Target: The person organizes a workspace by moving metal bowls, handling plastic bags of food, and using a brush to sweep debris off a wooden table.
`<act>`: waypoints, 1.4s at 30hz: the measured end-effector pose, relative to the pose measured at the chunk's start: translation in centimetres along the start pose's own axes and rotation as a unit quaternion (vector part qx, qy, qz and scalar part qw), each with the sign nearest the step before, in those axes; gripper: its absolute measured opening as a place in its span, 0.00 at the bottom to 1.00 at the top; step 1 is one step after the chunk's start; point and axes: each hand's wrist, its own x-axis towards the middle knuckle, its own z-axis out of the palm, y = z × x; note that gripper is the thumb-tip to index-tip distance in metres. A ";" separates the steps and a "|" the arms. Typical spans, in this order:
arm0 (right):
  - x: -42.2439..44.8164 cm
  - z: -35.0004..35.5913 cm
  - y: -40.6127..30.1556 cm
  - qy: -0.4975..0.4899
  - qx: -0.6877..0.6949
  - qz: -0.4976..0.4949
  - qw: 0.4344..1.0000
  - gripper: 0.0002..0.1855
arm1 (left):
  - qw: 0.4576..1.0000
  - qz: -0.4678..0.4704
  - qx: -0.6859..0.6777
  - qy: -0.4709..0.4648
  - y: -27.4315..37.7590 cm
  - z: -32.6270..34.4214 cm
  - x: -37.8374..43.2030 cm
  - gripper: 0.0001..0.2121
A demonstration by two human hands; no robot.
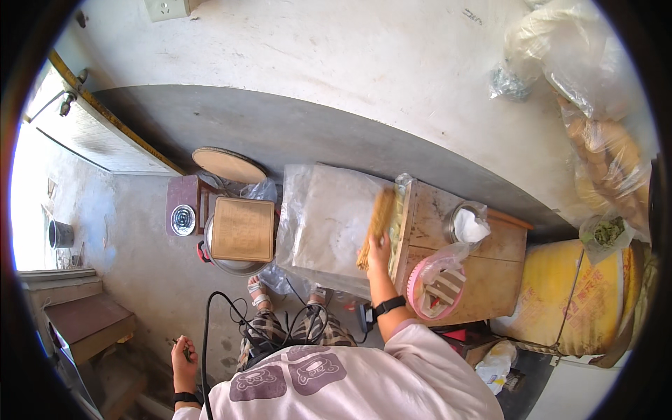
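Observation:
My right hand [379, 254] grips a yellow-brown whisk broom [384, 210], slightly blurred, which looks made of straw. It is over a pale surface covered with clear plastic sheeting [336, 215], beside the edge of a wooden table [488, 283]. Whether the bristles touch the sheet I cannot tell. My left hand [184, 357] is low at my left side, away from the furniture. Its fingers curl around a small dark green thing [187, 354], mostly hidden and too small to name.
A wooden board [243, 229] lies across a large metal pot [231, 269] in front of me. On the table are a pink basket [415, 286] and a metal pot holding a white bag [471, 226]. A black cable [210, 315] loops before my body. Yellow sacks [567, 299] stand right.

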 end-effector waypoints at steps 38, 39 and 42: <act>8.5 -3.1 -7.1 -0.053 0.099 0.127 0.986 0.12 | 0.998 -0.016 0.014 0.055 -3.4 -1.7 0.7 0.05; 8.6 -3.8 -5.6 -0.014 0.081 0.105 0.991 0.12 | 0.998 -0.023 0.010 0.057 -3.4 -1.6 0.7 0.05; 7.5 -1.8 -4.5 0.005 0.032 0.096 0.995 0.16 | 0.998 -0.027 0.026 0.054 -3.7 -2.3 0.6 0.05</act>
